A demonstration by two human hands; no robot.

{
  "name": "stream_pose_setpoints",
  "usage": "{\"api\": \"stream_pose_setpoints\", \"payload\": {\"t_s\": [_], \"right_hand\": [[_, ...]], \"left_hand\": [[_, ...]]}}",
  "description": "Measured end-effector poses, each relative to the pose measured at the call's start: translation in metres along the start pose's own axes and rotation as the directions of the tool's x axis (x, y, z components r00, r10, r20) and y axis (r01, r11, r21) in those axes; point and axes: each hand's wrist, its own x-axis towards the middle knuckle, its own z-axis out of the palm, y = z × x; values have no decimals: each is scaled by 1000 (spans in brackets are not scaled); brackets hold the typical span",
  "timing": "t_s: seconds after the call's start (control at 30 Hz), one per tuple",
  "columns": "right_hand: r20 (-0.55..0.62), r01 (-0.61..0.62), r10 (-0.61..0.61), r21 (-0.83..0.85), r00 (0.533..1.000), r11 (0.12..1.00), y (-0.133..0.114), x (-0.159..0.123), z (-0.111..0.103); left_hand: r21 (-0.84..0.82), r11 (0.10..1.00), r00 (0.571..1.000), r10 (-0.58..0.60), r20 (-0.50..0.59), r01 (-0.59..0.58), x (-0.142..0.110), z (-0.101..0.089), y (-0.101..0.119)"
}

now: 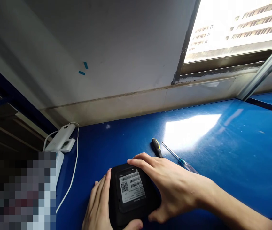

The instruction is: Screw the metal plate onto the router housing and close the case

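A black, flat box-shaped electronic device [115,204] lies on the blue table, its printed label [132,188] with barcodes and a QR code facing up. Along its left side rest the fingers of my left hand [99,204], the thumb at the near edge. My right hand [174,185] grips the far and right edges, fingertips at the far side and thumb near the close corner. Just beyond my right hand are a black-and-yellow handled screwdriver [156,147], partly hidden, and a second screwdriver with a clear blue handle [182,162].
A white power strip [60,137] with a plug and white cable [76,156] sits at the table's left end. The blue table [246,153] meets a wall behind, with a window at the upper right. A metal post [265,70] stands at the right. A pixelated patch covers the lower left.
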Motion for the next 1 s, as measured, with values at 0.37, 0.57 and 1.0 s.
{"api": "stream_pose_setpoints", "payload": {"t_s": [0.37, 0.57, 1.0], "right_hand": [[-51, -120, 116, -83, 992, 989, -9, -5, 4], [-111, -198, 196, -7, 974, 980, -8, -11, 9], [-85, -292, 302, 115, 949, 950, -4, -16, 11]], "left_hand": [[-24, 999, 999, 33, -42, -34, 4, 4, 5], [-34, 999, 999, 30, -22, -30, 6, 0, 8], [-53, 999, 1000, -11, -18, 10, 5, -4, 15]]}}
